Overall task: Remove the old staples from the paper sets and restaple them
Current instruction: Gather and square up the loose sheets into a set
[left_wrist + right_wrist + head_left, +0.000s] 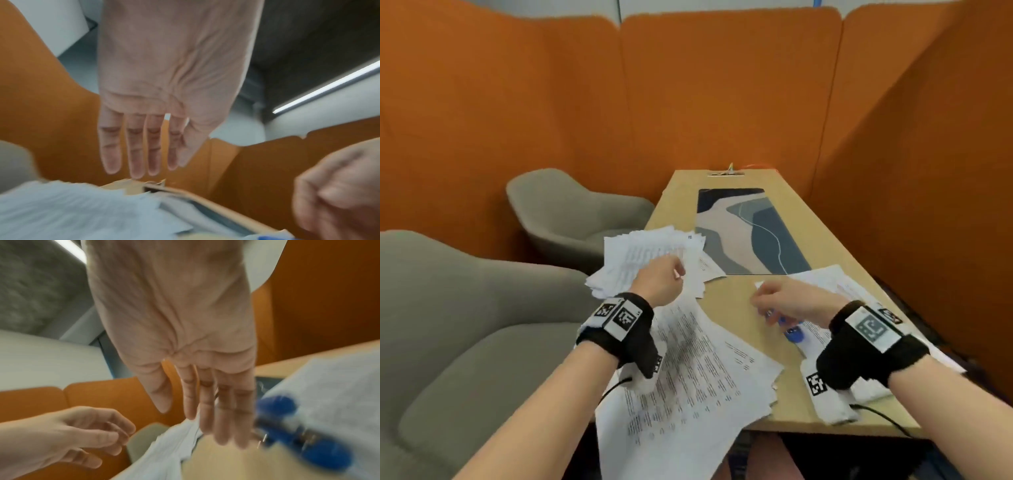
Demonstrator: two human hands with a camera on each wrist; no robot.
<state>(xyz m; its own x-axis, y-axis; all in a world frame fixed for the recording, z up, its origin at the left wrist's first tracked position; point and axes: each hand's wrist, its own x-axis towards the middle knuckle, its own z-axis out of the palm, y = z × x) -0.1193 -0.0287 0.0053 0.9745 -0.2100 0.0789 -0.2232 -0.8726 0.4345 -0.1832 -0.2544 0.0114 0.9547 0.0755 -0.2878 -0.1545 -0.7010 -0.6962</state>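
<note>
Paper sets spread over the near left of the tabletop, more heaped beyond and at the right edge. Blue stapler lying on the right sheets, long axis running towards the body, just under the right hand, so nearer that side. Right hand flat-fingered, empty, hovering close above. Left hand over the far heap, fingers straight in the wrist view, seemingly holding nothing, though blur hampers certainty.

Orange partition walls, grey chairs, blue stapler, white papers
</note>
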